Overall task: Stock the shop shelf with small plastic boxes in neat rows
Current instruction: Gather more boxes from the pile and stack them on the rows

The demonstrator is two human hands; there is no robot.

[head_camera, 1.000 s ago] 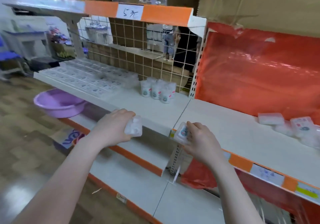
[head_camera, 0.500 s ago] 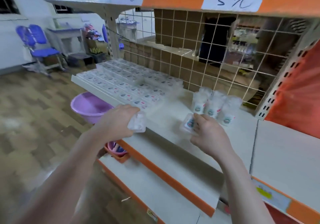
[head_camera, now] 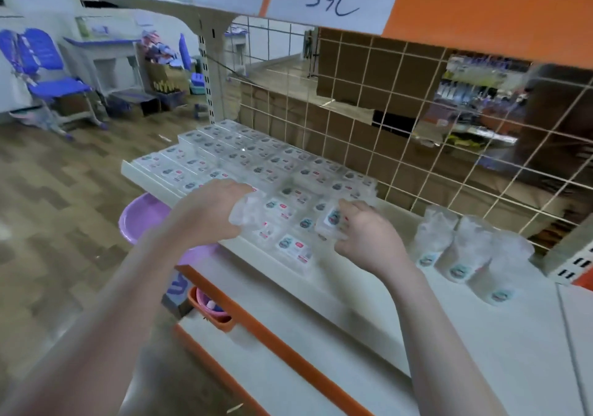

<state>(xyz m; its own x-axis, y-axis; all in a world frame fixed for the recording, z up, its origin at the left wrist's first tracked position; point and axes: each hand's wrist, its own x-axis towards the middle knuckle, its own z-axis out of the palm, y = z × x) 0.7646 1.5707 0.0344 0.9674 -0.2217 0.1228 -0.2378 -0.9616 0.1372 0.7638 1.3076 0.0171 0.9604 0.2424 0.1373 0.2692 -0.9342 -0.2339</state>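
White shelf [head_camera: 369, 313] bare at front edge, both hands' fingers gripping clear boxes over rows [head_camera: 256, 162]

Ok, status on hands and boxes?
Left hand holds a box. Right hand holds another box, over the rows. Tubs stand clear, right.

Bare white shelf surface [head_camera: 369, 293] is left open between the rows of small clear plastic boxes [head_camera: 244, 158] and the three wrapped white cups [head_camera: 462, 248]; it is bounded behind by the white wire grid panel [head_camera: 401, 120] and overhead by the orange-edged upper shelf [head_camera: 481, 7], and the front edge is unobstructed
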